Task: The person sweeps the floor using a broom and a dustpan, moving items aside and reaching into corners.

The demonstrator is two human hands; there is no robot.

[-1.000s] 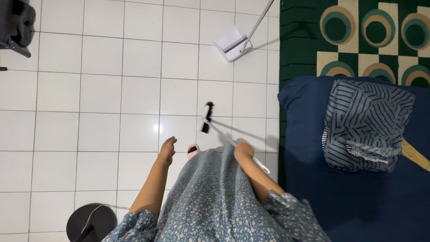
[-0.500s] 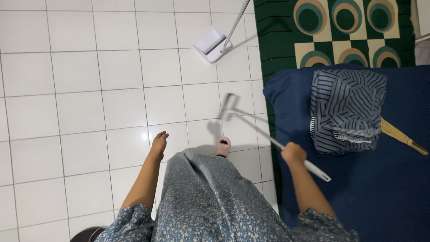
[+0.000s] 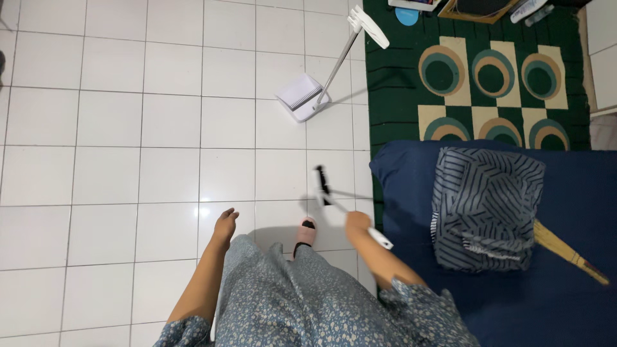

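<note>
Right now the right hand (image 3: pixel 357 222) is closed round the white handle of a small broom (image 3: pixel 334 202), fingers wrapped tight on the shaft. Its dark head, blurred, sits up at 11 o'clock from the hand, over the white tiled floor (image 3: pixel 128 128); the handle's free end pokes out at 4 o'clock, just past the hand, abt level w/ the edge of the dark blue mattress (image 3: pixel 578 308). Can't tell if the head touches the tiles

Left hand (image 3: pixel 225 225) holds nothing: fingers loosely together, pointing up toward 12, resting beside the blue floral dress (image 3: pixel 308 308) at its left edge. Betw the 2 hands a foot in a pink slipper (image 3: pixel 306 232) stands on the tiles, just below the broom

Further off at 12 o'clock from the slipper, a white dustpan (image 3: pixel 301 96) w/ a long upright handle sits on the floor, well apart from the hands, right beside the edge of a green rug (image 3: pixel 398 96) w/ ring patterns

At 3 o'clock from the right hand a folded striped dark cloth (image 3: pixel 485 205) lies on the mattress. A straw whisk (image 3: pixel 569 252) sticks out from under it toward 4 o'clock, also on the mattress. Odd bits at the rug's top edge, too cropped to tell
</note>
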